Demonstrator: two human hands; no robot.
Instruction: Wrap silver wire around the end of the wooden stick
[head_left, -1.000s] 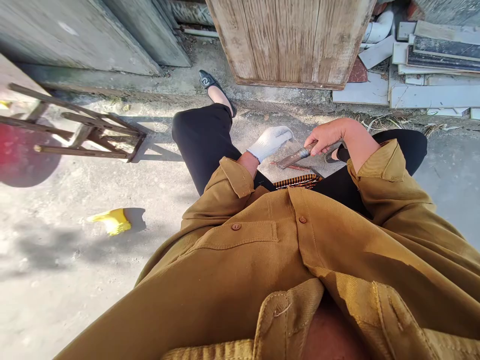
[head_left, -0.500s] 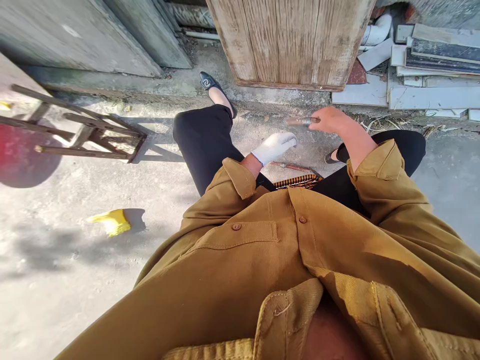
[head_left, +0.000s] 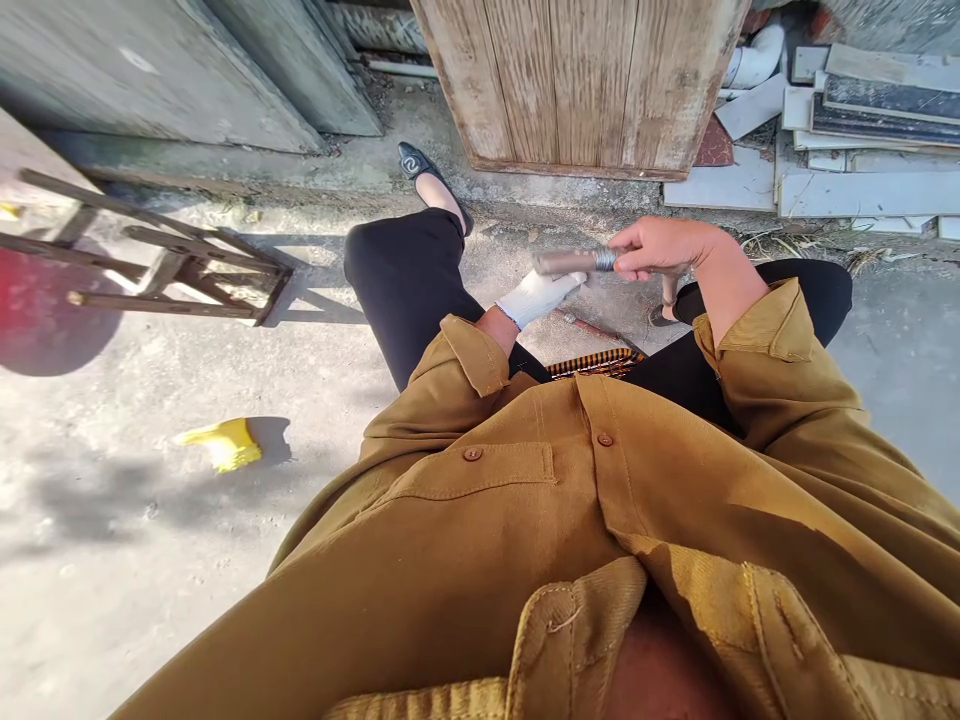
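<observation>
A brown wooden-looking handle [head_left: 562, 263], bound with grey wire [head_left: 604, 260] at its right end, lies crosswise between my hands. My left hand [head_left: 536, 298], in a white knit glove, is closed against the handle's left part from the near side; its thumb is hard to make out. My right hand [head_left: 664, 245] is bare and pinches the wire-bound end between thumb and fingers. Below them a thin tool with a reddish handle [head_left: 589, 325] lies low between my knees. Close to my body shows the rim of an orange-and-black woven seat or basket [head_left: 592, 362].
A wooden plank panel [head_left: 570, 90] stands ahead, with stacked white boards [head_left: 855, 190] and a white pipe [head_left: 757, 60] at its right. To the left are a wooden stool frame [head_left: 195, 260] lying on its side, a red round object [head_left: 45, 305] and a yellow piece [head_left: 225, 443].
My right hand has brought the handle left and slightly nearer, and it now meets my gloved left hand. More of the handle and wire shows.
</observation>
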